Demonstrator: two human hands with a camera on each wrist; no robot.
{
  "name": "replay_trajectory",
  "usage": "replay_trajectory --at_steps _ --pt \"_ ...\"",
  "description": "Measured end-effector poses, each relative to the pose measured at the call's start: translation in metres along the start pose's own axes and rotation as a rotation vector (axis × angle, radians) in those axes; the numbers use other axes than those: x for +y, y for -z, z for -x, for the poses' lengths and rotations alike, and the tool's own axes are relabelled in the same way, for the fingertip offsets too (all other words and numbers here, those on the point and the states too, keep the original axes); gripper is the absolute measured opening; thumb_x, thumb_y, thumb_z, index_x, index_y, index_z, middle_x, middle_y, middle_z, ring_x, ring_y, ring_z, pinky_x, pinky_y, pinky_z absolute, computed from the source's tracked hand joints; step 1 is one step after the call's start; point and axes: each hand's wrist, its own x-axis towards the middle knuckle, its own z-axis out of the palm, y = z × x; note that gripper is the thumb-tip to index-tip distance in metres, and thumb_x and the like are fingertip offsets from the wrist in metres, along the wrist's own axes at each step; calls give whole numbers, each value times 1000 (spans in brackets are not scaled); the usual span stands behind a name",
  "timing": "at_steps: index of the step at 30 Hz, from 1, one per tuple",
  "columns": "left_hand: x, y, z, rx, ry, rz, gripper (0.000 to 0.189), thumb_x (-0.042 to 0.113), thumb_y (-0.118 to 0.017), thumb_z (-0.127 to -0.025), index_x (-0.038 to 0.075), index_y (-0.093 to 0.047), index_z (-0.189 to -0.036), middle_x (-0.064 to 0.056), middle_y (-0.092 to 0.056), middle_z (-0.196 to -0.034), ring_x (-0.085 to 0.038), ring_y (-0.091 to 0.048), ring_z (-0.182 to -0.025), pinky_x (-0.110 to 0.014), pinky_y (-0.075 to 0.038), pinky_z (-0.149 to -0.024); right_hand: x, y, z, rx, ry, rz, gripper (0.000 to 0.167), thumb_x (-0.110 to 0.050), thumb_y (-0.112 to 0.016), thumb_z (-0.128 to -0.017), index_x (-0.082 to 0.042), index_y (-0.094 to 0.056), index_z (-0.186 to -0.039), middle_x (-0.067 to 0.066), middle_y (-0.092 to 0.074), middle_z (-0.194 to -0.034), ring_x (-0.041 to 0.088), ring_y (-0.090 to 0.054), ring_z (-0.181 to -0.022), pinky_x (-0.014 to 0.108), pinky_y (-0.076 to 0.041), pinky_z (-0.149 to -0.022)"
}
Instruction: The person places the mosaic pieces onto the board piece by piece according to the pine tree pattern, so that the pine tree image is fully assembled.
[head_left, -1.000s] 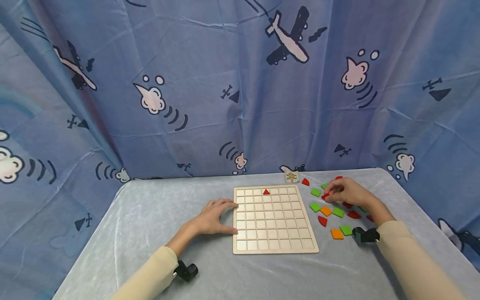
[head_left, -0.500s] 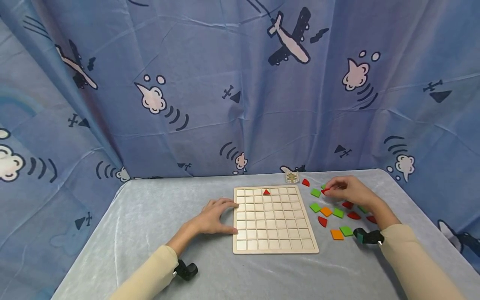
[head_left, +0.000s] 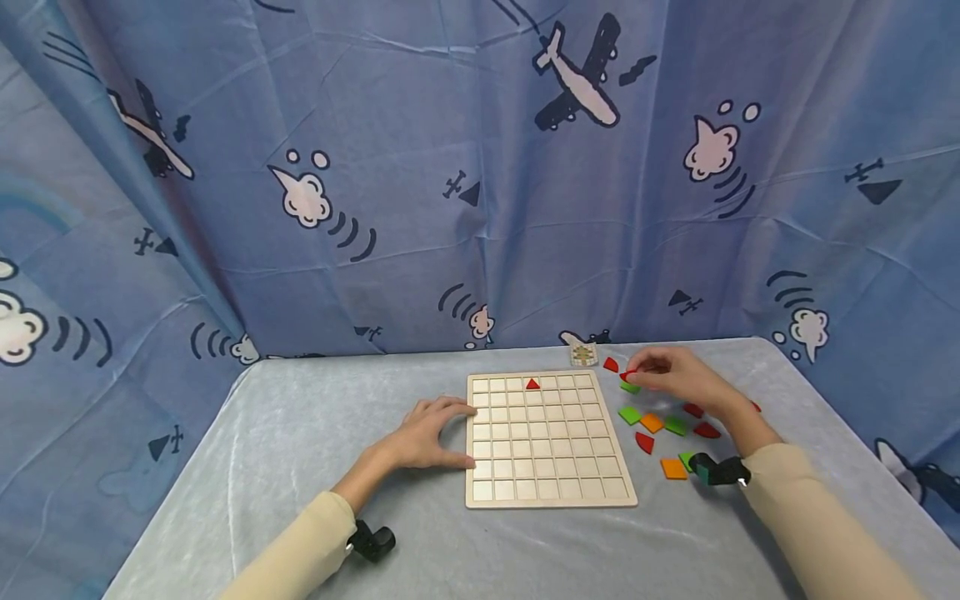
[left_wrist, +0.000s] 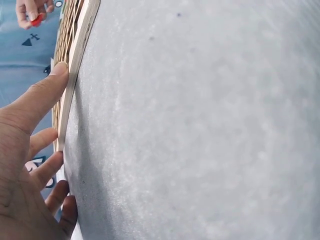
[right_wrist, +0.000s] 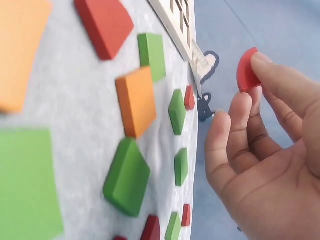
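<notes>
My left hand (head_left: pixel 423 435) lies at the left edge of a wooden grid board (head_left: pixel 551 442), fingers spread and relaxed. In the left wrist view its thumb (left_wrist: pixel 47 92) touches the board's rim. One red triangular piece (head_left: pixel 533 384) sits in the board's top row. Thumb and fingertips of my right hand (head_left: pixel 678 377) pinch a red quarter-circle tile (right_wrist: pixel 246 72), raised above the table to the right of the board. Beneath that hand, a green square tile (head_left: pixel 629 387) lies on the cloth.
Several loose tiles are scattered right of the board, among them an orange square (head_left: pixel 673 469), a green square (head_left: pixel 629 415) and a red quarter-circle (head_left: pixel 645 442). A small patterned card (head_left: pixel 583 354) lies behind the board's far right corner. A blue printed curtain (head_left: pixel 390 167) hangs behind the table.
My right hand has lifted the red quarter-circle tile and carried it left, towards the board's far right corner. The left hand and the board have stayed in place.
</notes>
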Motion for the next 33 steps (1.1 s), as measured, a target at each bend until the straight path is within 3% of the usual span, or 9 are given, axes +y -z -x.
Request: replay_trajectory --at_steps 13,23,29,33 --pt "2 1 0 -1 3 -6 80 53 -80 -76 27 -49 -144 0 -45 -151 -35 -39 -135 -59 -33 -110 -7 -13 -7 -33 15 -102 33 -32 -70 -92 -7 -65 -112 16 -65 -110 29 -61 -97 36 -56 -82" --pt "2 2 0 -1 2 -6 79 53 -80 -76 25 -50 -144 -3 -45 -151 -35 -39 -134 -59 -34 -109 -11 -25 -19 -64 69 -77 28 -30 -69 -93 -9 -67 -110 13 -68 -110 21 -62 -99 31 -57 -82" --pt "1 1 0 -9 9 -15 79 55 -79 -76 27 -49 -144 -2 -44 -152 -34 -39 -135 -58 -33 -110 -17 -34 -24 -73 101 -101 25 -29 -71 -92 -11 -69 -109 13 -70 -108 28 -64 -95 34 -56 -81" --pt "2 0 1 -9 9 -14 79 54 -80 -76 27 -49 -144 -2 -44 -152 -35 -39 -135 -58 -34 -110 -23 -39 -26 -68 119 -95 23 -27 -72 -91 -13 -72 -109 9 -71 -112 22 -64 -95 31 -53 -83"
